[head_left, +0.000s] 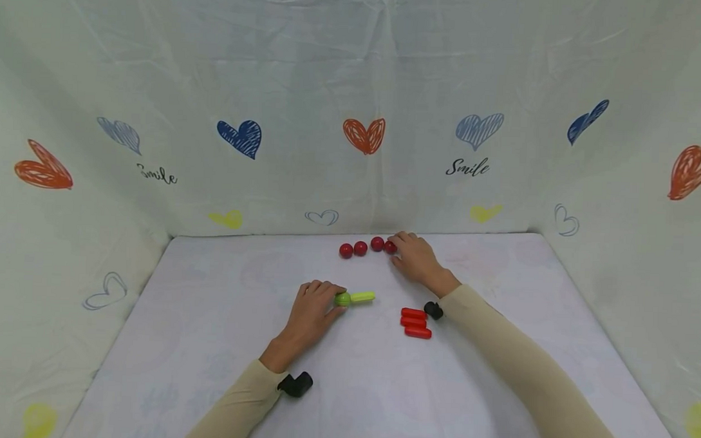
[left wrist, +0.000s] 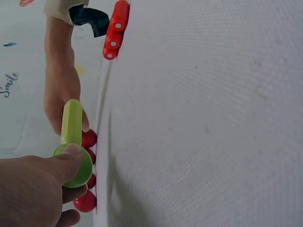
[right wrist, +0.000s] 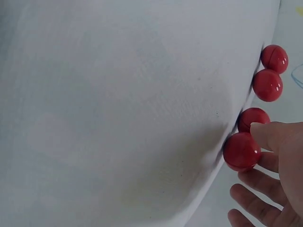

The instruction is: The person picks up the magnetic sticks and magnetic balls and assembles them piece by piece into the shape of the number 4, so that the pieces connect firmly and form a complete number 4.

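In the head view my left hand (head_left: 311, 314) pinches a green maraca (head_left: 343, 299) by its round head. Its paler yellow-green handle (head_left: 362, 297) points right; in the left wrist view the thumb lies across the green head (left wrist: 81, 172), with fingers behind it. At the far edge of the table my right hand (head_left: 417, 257) grips the rightmost red ball (right wrist: 241, 151), thumb at one side and fingers at the other. Beside it along the edge sit another red ball (head_left: 376, 244) and, farther left, two more red balls (head_left: 353, 249).
Three short red sticks (head_left: 414, 322) lie side by side on the white-covered table (head_left: 218, 343), below the right wrist. A white curtain (head_left: 309, 69) printed with hearts stands behind the table and along both sides. Each wrist wears a black camera mount (head_left: 296, 384).
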The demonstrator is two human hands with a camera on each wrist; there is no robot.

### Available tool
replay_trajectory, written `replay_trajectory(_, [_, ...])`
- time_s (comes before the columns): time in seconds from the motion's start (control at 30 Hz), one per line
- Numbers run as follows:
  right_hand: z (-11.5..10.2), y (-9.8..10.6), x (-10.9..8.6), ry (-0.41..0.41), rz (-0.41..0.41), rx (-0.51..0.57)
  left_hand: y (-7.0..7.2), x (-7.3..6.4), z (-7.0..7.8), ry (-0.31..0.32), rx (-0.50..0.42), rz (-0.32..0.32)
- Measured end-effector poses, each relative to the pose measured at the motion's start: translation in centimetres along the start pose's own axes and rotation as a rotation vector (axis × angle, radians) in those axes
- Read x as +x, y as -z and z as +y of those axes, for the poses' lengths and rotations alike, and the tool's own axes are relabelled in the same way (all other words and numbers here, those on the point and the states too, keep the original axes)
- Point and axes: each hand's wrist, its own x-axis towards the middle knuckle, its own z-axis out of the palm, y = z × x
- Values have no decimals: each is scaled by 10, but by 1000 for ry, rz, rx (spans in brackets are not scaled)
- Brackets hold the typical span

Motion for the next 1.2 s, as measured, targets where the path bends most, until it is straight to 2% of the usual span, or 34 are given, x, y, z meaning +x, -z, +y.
replay_trajectory(0.33, [4, -8, 9, -67, 12, 7, -2, 0, -2, -2, -16, 8])
replay_trajectory(0.7, [0, -3, 7, -65, 9, 43, 0, 0, -3, 9, -48, -1])
replay_trajectory(0.9, [-4, -1, -3, -52, 17, 82, 0, 1, -6, 32, -44, 2])
replay_trajectory(1.2, [-21, 9, -33, 13, 6, 171, 1, 5, -6, 34, -69, -4])
